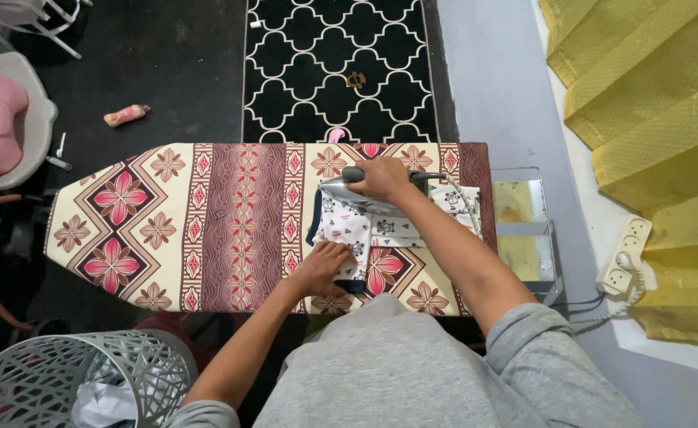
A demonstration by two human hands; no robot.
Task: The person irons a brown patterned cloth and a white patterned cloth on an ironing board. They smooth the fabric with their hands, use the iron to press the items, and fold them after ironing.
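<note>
Iron (pixel 365 200) mostly hidden under the right hand (pixel 382 177), whose grip is wrapped tight around its handle; left hand (pixel 323 265) lies flat, open, pinning the printed baby garment (pixel 349 226) just below.

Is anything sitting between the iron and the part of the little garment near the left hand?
Nothing visible. The iron, gripped by the right hand, rests on the white printed garment; only flat cloth lies between it and the left hand pressing the near edge.

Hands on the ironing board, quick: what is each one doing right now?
Left hand: open, pressing flat on the small printed garment.
Right hand: closed around the handle of the iron.
</note>
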